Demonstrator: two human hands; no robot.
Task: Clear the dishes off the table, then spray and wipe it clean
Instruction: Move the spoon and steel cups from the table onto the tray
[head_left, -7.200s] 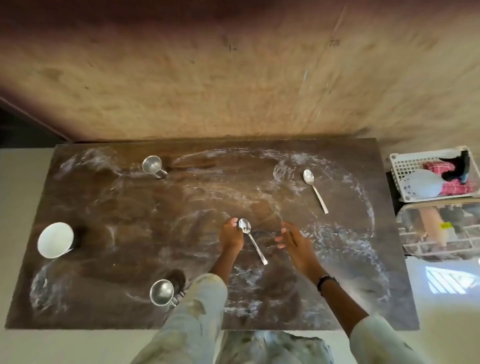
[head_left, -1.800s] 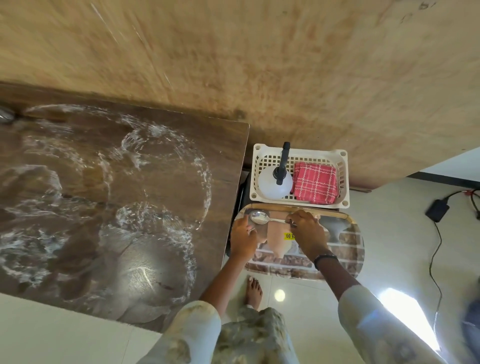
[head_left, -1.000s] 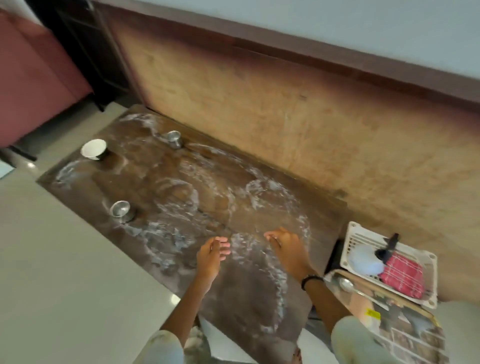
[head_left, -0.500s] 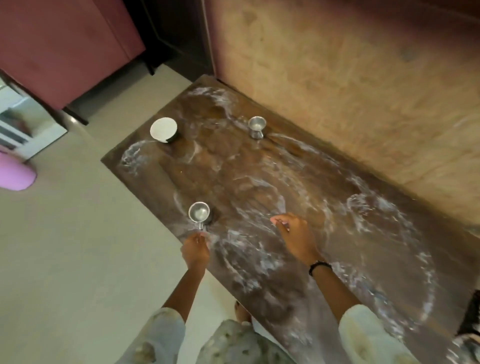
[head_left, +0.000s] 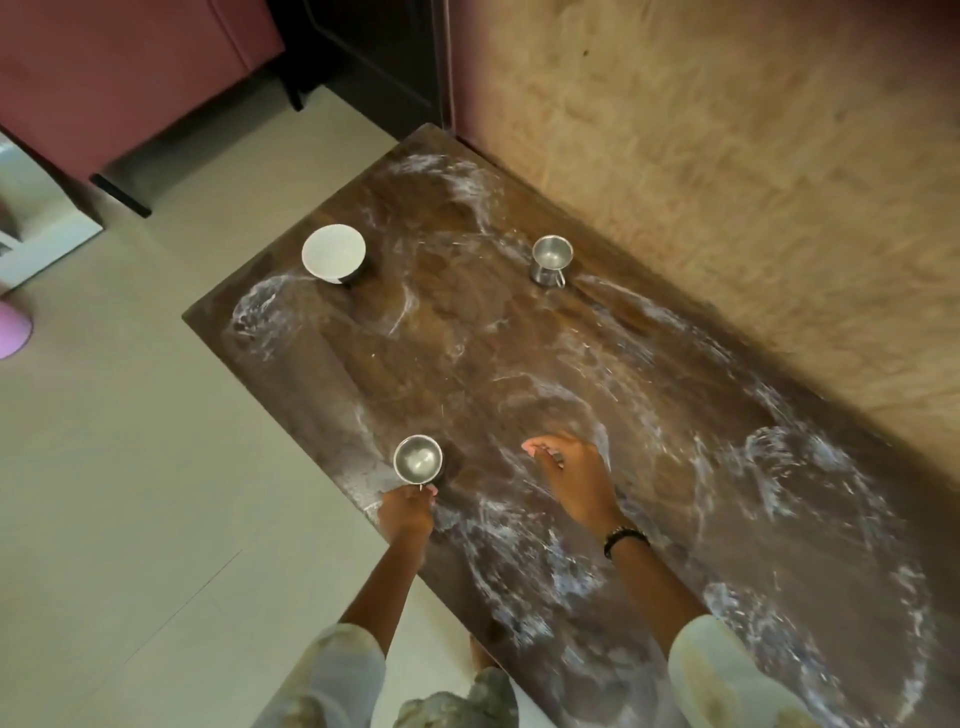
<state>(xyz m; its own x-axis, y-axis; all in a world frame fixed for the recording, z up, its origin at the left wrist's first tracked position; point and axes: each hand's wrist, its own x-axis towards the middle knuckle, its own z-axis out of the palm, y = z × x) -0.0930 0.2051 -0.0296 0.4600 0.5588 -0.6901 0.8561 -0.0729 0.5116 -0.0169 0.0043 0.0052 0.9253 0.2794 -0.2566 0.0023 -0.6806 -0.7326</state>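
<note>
Dark brown desk (head_left: 649, 426) w/ white smeary swirls all over, set vs tan wall (head_left: 727, 156). White bowl (head_left: 333, 253) near far-left corner; steel cup (head_left: 550, 261) at wall side; 2nd steel cup (head_left: 417, 460) at near edge, shiny, empty. Left hand (head_left: 408, 512) grip pinches its handle. Right hand (head_left: 576, 478) over desk, fingers loosely curled, holding nothing.

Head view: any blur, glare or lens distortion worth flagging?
Head view: mild motion blur softens the plywood wall and the frame edges; wide-angle bowing bends the dark brown wooden table edges; no hard glare, only soft sheen inside the near steel cup; the white ceramic bowl casts a short shadow to its right.
</note>
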